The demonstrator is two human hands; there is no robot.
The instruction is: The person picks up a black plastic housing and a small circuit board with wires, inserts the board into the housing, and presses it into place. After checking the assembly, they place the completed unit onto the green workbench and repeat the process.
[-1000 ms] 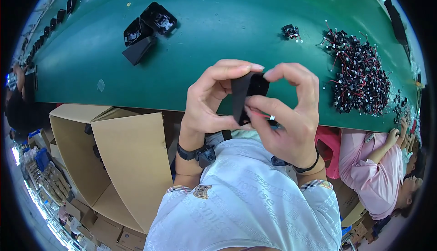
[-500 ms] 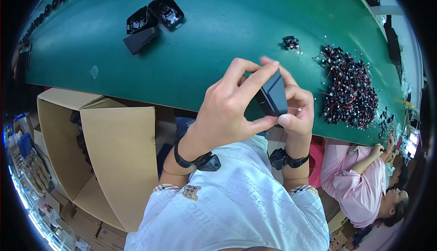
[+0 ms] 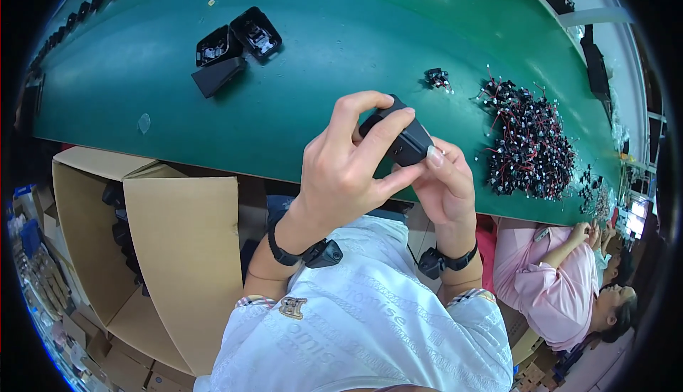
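Note:
Above the table's near edge, my left hand (image 3: 341, 161) grips a black plastic housing (image 3: 411, 143), its fingers over the top and its thumb at the lower end. The housing is tilted, with its end face toward me. My right hand (image 3: 448, 182) is at the housing's right lower corner, thumb and forefinger closed together. A tiny white tip of a small wired part (image 3: 443, 153) shows at those fingers; the rest is hidden. Two open black housings (image 3: 257, 34) and a black cover (image 3: 218, 77) lie together at the far left.
A large heap of small black parts with red wires (image 3: 530, 139) lies on the green table (image 3: 320, 57) at right, a small cluster (image 3: 437, 79) beside it. An open cardboard box (image 3: 181, 264) holding black pieces stands at left. A person in pink (image 3: 548, 278) sits at right.
The housing has tipped and turned, now showing its end face. My right hand has shifted down and back from behind it, and the red wire seen earlier no longer shows.

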